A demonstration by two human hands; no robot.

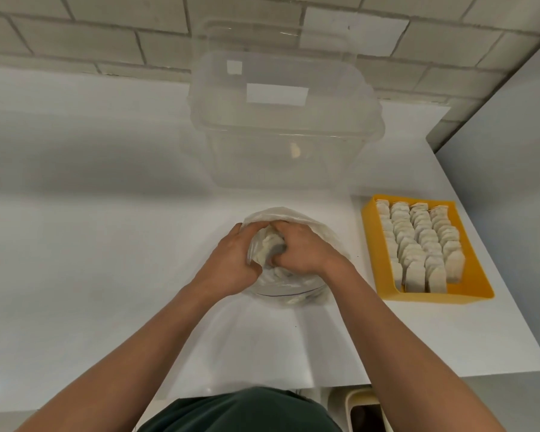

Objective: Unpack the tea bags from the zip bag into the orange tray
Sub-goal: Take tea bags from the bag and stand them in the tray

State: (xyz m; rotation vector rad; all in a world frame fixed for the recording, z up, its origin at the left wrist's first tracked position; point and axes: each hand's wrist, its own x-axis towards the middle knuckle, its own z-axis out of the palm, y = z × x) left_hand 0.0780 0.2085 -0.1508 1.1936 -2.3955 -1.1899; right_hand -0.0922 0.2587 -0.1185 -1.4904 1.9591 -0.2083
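The orange tray [371, 244] at right is nearly full; my left hand [231, 261] grips the zip bag [293, 296], right hand [300, 251] clutches more tea bags [270, 244] inside it

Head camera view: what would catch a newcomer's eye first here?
The orange tray at the right edge of the white counter stands out first, packed with rows of upright tea bags. In the middle, the left hand and right hand grip a clump of tea bags in the open zip bag. Behind them sits a big clear plastic bin.
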